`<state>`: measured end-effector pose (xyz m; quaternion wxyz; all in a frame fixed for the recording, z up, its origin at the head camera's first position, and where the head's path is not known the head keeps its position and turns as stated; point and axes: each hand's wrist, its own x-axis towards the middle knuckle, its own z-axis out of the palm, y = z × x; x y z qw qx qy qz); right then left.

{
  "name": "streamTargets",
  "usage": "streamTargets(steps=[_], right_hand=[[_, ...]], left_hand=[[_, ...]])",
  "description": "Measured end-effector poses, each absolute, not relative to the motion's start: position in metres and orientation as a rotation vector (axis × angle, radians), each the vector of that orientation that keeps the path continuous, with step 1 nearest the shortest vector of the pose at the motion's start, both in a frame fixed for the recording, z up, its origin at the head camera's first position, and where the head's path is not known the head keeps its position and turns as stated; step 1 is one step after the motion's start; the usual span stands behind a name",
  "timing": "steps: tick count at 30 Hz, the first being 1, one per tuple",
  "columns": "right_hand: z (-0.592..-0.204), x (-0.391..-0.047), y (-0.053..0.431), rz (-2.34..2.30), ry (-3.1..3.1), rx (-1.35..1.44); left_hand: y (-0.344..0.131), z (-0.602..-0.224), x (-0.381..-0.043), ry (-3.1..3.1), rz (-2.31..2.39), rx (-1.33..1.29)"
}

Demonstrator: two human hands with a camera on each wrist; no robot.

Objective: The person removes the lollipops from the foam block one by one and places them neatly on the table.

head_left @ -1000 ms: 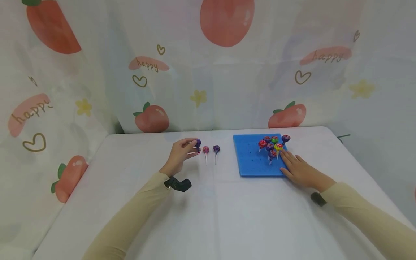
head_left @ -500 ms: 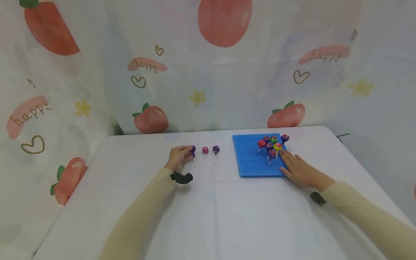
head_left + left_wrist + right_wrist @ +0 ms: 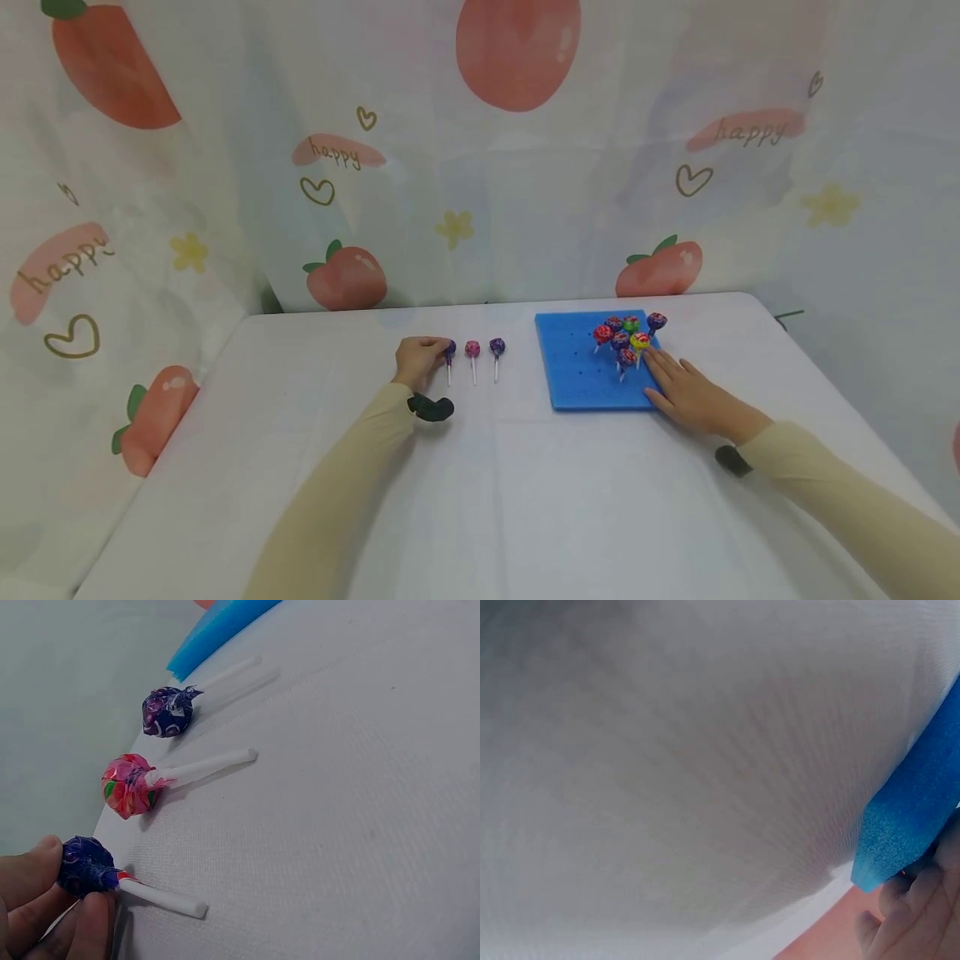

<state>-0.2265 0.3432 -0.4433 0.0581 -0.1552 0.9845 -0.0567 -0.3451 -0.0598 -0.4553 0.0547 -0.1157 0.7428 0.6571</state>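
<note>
My left hand point(image 3: 418, 362) pinches the wrapped head of a dark purple lollipop point(image 3: 86, 868) between thumb and fingers. Its white stick points toward me, low over the white table. To the right of it lie a pink lollipop point(image 3: 472, 350) and another purple lollipop point(image 3: 497, 347), roughly parallel to it. My right hand point(image 3: 693, 396) rests with straight fingers on the right edge of a blue foam board point(image 3: 577, 387). Several lollipops point(image 3: 620, 340) with red, purple, green and yellow wrappers stand in the board, close to those fingertips.
Small holes dot the left part of the board. The white table point(image 3: 480, 492) reaches back to a curtain point(image 3: 525, 208) printed with fruit and hearts. Dark straps point(image 3: 431, 407) sit at both wrists.
My left hand has lowered the purple lollipop to the table beside the pink one, its stick swinging into line with the others. The right hand has stayed on the board.
</note>
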Motion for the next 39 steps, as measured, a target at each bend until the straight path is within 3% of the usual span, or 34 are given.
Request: streamTargets(steps=[39], right_hand=[[-0.4429,-0.2281,0.3415,-0.174,2.991,-0.478]], left_hand=[[-0.0644,-0.4511,-0.3445,2.641,1.593,-0.203]])
